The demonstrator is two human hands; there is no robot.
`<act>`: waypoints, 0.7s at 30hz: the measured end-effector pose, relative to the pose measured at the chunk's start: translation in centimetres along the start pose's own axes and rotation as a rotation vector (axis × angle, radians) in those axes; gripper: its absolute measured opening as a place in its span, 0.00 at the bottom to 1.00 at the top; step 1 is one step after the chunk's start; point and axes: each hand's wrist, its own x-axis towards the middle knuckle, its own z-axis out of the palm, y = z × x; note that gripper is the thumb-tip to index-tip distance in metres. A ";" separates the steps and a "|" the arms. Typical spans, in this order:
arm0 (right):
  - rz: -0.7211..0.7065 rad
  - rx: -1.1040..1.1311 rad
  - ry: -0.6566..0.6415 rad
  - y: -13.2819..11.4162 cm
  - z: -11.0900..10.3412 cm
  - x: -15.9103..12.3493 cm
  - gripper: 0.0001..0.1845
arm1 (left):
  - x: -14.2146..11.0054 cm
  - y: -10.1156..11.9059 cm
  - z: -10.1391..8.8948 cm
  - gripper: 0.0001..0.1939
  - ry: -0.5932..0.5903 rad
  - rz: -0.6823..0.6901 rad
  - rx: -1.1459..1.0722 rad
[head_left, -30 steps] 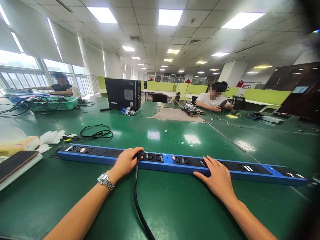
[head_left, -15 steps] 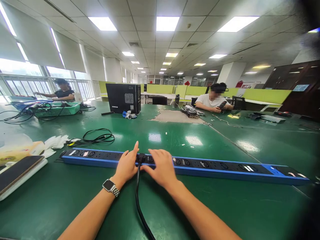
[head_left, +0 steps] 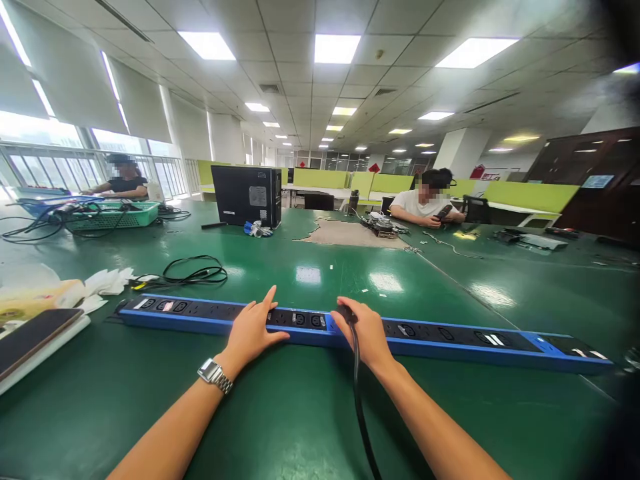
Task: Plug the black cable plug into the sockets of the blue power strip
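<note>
A long blue power strip point(head_left: 450, 337) with black sockets lies across the green table point(head_left: 310, 400) in front of me. My left hand point(head_left: 253, 328), with a watch on the wrist, rests flat and open on the strip left of centre. My right hand point(head_left: 364, 333) is closed round a black plug point(head_left: 346, 313) at a socket near the strip's middle. The plug's black cable point(head_left: 359, 407) runs back toward me between my arms.
A coiled black cable point(head_left: 193, 272) and white tissues point(head_left: 107, 281) lie behind the strip's left end. A phone point(head_left: 30, 333) lies at far left. A black computer case point(head_left: 247, 195), a green basket point(head_left: 113, 215) and two seated people are farther back.
The plug passed from my left hand to my right. My right hand carried it rightward along the strip to another socket. My left hand let go and now lies flat.
</note>
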 end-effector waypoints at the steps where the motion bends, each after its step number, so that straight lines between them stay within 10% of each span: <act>1: -0.008 0.000 -0.023 0.5 0.1 -0.4 0.16 | 0.0 0.0 0.0 0.54 0.000 0.001 0.000; 15: -0.120 -0.250 -0.130 -0.8 0.9 -1.6 0.14 | -0.1 -0.3 0.2 0.45 0.052 0.039 -0.002; 21: -0.031 -0.364 -0.044 2.4 0.0 -3.9 0.44 | 1.2 5.8 3.1 0.29 0.070 0.229 -0.198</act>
